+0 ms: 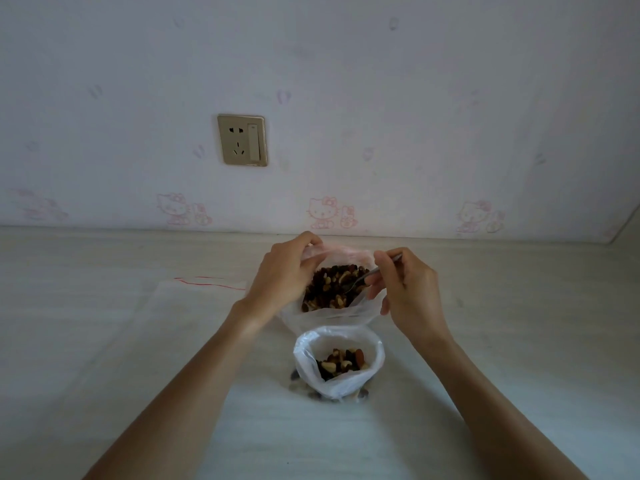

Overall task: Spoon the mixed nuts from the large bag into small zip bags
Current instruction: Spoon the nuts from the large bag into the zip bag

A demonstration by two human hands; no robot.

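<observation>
The large clear bag (341, 315) stands open on the table, full of mixed nuts (329, 289). My left hand (284, 271) grips its left rim and holds the mouth open. My right hand (405, 289) holds a metal spoon (367, 275) by the handle, its bowl dipped among the nuts at the right side of the bag. Just in front stands a small zip bag (337, 386), open and upright, with a small heap of nuts (341, 363) at its bottom.
An empty flat zip bag with a red seal line (204, 289) lies on the table to the left. The pale table (502, 341) runs back to a wall with a power socket (242, 140).
</observation>
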